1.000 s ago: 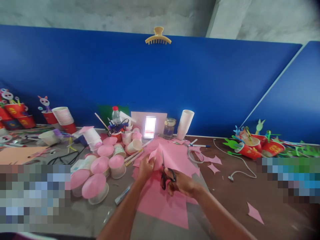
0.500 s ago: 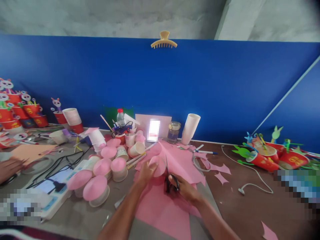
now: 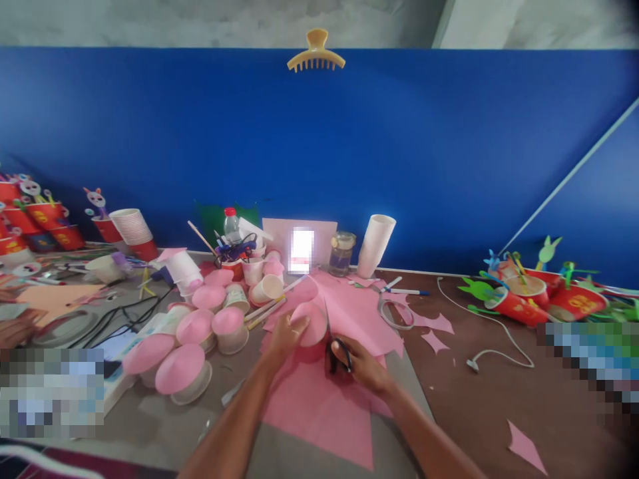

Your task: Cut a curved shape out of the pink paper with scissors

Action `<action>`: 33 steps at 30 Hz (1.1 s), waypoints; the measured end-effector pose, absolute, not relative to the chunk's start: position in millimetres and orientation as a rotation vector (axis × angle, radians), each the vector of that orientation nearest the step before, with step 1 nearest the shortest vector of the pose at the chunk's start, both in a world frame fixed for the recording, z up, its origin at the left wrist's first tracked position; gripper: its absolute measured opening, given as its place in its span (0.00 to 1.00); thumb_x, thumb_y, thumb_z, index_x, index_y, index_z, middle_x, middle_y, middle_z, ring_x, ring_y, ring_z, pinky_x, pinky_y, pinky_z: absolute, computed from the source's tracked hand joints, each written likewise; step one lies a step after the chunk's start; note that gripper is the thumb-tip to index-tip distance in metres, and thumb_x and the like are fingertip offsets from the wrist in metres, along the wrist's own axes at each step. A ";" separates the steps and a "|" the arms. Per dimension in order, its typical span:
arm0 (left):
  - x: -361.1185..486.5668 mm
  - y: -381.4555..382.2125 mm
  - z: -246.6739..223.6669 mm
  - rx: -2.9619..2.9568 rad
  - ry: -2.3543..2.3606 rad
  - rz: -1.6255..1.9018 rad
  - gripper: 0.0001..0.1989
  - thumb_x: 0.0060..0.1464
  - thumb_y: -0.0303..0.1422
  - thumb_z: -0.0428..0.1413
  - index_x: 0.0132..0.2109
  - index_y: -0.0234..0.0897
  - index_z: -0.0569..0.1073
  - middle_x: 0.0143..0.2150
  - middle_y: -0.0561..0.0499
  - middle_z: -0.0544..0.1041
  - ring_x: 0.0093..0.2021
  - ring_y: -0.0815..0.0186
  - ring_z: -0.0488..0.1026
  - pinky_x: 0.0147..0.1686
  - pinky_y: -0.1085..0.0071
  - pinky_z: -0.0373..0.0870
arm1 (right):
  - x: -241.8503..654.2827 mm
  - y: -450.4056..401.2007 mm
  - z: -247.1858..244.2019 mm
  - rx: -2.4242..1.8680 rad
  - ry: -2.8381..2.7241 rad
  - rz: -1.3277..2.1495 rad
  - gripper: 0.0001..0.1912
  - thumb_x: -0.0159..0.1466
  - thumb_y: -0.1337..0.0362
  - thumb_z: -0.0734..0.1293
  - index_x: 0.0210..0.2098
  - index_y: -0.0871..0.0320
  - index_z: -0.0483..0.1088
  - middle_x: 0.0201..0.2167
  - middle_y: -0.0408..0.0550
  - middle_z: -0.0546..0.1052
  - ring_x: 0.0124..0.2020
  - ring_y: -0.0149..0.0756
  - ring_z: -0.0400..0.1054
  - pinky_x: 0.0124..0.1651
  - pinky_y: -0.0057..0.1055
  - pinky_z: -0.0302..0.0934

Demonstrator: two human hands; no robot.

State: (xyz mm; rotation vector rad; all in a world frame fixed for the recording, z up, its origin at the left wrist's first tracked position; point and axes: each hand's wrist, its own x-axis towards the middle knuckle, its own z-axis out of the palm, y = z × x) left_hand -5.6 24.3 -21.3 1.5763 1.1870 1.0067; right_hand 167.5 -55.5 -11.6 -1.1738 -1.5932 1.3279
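Between the thumb and fingers of my left hand [image 3: 287,338] is a round pink paper disc [image 3: 313,324]. My right hand [image 3: 363,364] is closed around the dark handles of a pair of scissors [image 3: 341,354]. The scissor blades point away from me, close beside the disc's right edge; whether they touch it I cannot tell. Beneath both hands lie large pink paper sheets [image 3: 324,426]. To the left stand several paper cups topped with pink paper cones [image 3: 180,368].
A power strip [image 3: 117,392] and black cables lie at left, near another person's hand [image 3: 17,332]. At the back are a glass jar [image 3: 342,253], a lit phone [image 3: 301,249] and a white cup stack [image 3: 377,246]. A tape roll [image 3: 397,314], pink scraps [image 3: 435,342] and red cups [image 3: 574,299] sit right.
The whole view has shifted slightly, with objects now higher and a little further left. My left hand still holds the disc, which appears turned flatter towards me, and my right hand keeps the scissors.
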 end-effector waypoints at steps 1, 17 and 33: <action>-5.7 24.7 -21.7 1.602 1.208 1.007 0.12 0.48 0.40 0.54 0.31 0.33 0.72 0.30 0.46 0.75 0.31 0.63 0.69 0.31 0.68 0.65 | 167.1 -55.5 -11.4 -1.174 -1.600 1.312 0.32 0.60 0.37 0.55 0.24 0.60 0.67 0.19 0.45 0.70 0.20 0.29 0.60 0.24 0.26 0.53; -6.0 27.3 -27.9 1.612 1.169 1.024 0.12 0.51 0.39 0.53 0.32 0.33 0.72 0.30 0.48 0.74 0.29 0.66 0.68 0.30 0.71 0.64 | 168.5 -57.2 -13.8 -1.175 -1.688 1.229 0.33 0.64 0.40 0.51 0.26 0.61 0.69 0.22 0.47 0.71 0.22 0.30 0.60 0.26 0.27 0.53; -5.2 26.7 -28.7 1.598 1.153 1.012 0.14 0.51 0.41 0.52 0.34 0.33 0.73 0.29 0.49 0.74 0.29 0.65 0.67 0.29 0.69 0.64 | 168.3 -56.8 -20.8 -1.246 -1.759 1.086 0.28 0.65 0.42 0.51 0.26 0.58 0.64 0.23 0.45 0.70 0.25 0.31 0.62 0.29 0.28 0.56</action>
